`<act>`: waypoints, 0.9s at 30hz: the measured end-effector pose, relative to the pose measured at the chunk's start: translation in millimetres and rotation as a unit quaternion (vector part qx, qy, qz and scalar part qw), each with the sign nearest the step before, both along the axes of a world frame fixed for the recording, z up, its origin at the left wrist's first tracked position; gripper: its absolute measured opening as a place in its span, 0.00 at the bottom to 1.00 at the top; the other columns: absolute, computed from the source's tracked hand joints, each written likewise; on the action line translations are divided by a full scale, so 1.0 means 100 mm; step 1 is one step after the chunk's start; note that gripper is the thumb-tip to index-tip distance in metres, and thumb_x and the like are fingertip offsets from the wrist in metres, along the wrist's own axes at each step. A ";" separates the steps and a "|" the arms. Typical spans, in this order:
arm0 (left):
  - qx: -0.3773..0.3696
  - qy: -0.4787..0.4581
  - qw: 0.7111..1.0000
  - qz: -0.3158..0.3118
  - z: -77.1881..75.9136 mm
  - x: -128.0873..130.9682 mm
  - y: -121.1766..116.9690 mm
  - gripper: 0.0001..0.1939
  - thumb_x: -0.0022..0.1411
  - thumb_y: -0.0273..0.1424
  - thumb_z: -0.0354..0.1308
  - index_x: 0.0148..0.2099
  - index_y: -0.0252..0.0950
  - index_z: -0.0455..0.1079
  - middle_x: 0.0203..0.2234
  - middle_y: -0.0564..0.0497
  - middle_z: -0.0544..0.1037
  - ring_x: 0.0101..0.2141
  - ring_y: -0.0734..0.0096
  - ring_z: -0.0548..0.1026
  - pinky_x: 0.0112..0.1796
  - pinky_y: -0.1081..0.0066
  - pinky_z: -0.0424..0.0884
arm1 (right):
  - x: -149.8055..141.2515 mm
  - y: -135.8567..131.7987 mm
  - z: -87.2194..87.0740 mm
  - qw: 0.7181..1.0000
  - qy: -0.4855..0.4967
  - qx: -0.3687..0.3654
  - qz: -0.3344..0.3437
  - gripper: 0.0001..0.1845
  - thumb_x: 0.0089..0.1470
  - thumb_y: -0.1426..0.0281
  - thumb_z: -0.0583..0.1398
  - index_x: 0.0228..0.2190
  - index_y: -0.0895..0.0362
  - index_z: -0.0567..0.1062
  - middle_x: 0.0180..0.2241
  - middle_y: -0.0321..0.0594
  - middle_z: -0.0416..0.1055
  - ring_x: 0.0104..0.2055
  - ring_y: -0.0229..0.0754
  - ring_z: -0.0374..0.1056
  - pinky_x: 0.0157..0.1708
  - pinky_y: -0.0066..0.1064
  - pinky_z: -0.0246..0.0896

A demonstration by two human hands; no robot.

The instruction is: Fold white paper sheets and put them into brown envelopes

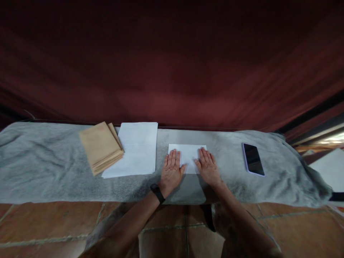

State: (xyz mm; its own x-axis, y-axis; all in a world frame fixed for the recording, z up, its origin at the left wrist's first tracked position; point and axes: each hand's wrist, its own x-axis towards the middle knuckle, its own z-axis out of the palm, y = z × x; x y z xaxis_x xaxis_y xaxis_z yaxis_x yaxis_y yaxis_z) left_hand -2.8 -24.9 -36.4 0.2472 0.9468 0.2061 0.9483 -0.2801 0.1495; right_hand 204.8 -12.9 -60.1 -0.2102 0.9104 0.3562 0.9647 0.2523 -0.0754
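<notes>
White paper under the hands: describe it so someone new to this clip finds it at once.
Along the grey cloth, find the middle, where the left hand and right hand lie palm down. Partly beneath them is a small white paper rectangle. Unlike the larger white sheets to its left, it has no brown stack overlapping it.

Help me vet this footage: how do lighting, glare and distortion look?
Head view: dim overall, red backdrop nearly black at the top; a bright patch at the right edge; same view: apparent wide-angle stretch toward the sides, left hand and right hand fairly clear.
</notes>
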 end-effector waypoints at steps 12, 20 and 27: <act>0.019 -0.024 0.997 -0.067 0.07 0.12 0.07 0.32 0.71 0.32 0.42 0.73 0.25 0.48 0.71 0.38 0.54 0.71 0.58 0.47 0.69 0.52 0.45 | 0.05 0.01 -0.05 1.000 0.002 -0.012 0.006 0.35 0.71 0.56 0.45 0.69 0.63 0.54 0.69 0.55 0.55 0.69 0.55 0.54 0.66 0.50 0.48; 0.006 -0.029 0.993 -0.119 -0.02 0.34 0.18 0.30 0.72 0.33 0.42 0.72 0.27 0.51 0.71 0.39 0.54 0.71 0.59 0.50 0.69 0.51 0.48 | 0.05 0.00 -0.05 1.000 -0.002 -0.010 0.003 0.34 0.70 0.57 0.45 0.69 0.63 0.53 0.69 0.55 0.53 0.69 0.55 0.53 0.66 0.51 0.47; -0.011 -0.027 0.994 -0.103 -0.05 0.35 0.31 0.29 0.73 0.36 0.40 0.71 0.29 0.54 0.71 0.42 0.56 0.71 0.60 0.50 0.69 0.53 0.45 | 0.02 0.01 -0.03 1.000 -0.003 -0.012 -0.005 0.34 0.70 0.57 0.45 0.69 0.64 0.54 0.69 0.55 0.54 0.69 0.55 0.54 0.66 0.49 0.47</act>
State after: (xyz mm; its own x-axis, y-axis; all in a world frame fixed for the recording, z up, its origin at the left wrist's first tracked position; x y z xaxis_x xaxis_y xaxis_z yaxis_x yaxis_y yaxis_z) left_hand 32.3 6.4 -41.0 0.4247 0.8822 0.2035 0.8618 -0.4628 0.2077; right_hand 207.2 -12.1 -62.7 -0.2025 0.9210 0.3328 0.9678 0.2401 -0.0754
